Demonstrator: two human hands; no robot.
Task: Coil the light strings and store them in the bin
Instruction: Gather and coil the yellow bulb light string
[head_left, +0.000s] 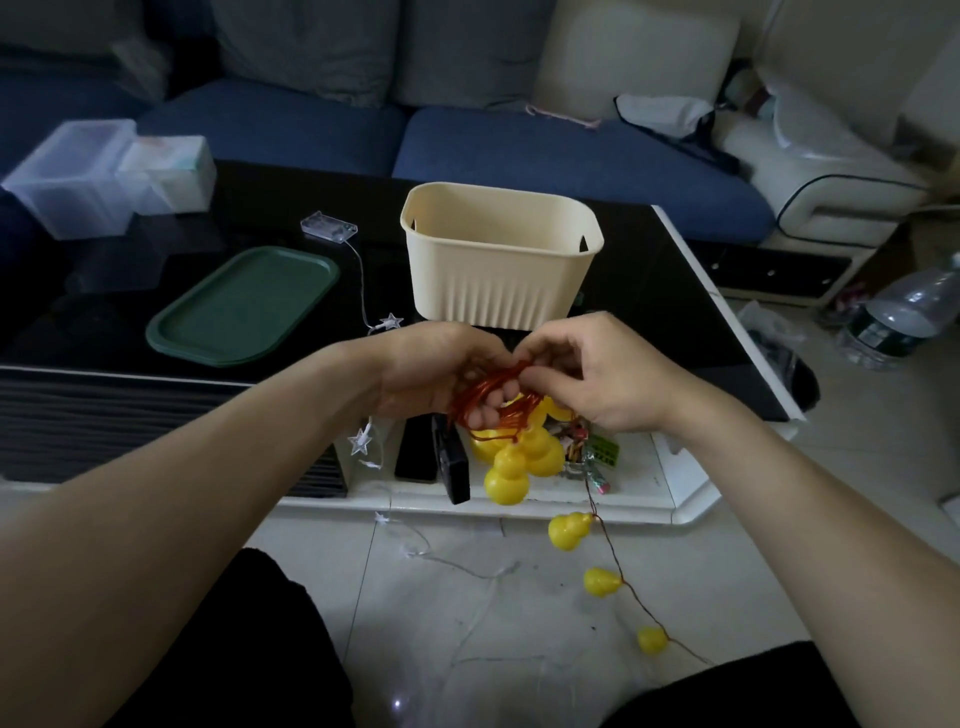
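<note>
A person's left hand (436, 371) holds red wire loops of the gourd light string (511, 441), its grip curled through them; the right hand (597, 371) pinches the wire, before the cream bin (498, 291) on the dark surface (670, 291).

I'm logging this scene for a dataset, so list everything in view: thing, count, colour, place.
bin: 1, cream, on the black table
tray: 1, green, table left
clear boxes: 2, table far left
star light string: 1, clear, battery pack on table, trailing to floor
gourd light string: 1, yellow bulbs, red wire, coiled at the hands, tail on floor
bottle: 1, clear, floor right
sofa: blue, behind
left hand: holds coil
right hand: pinches wire
</note>
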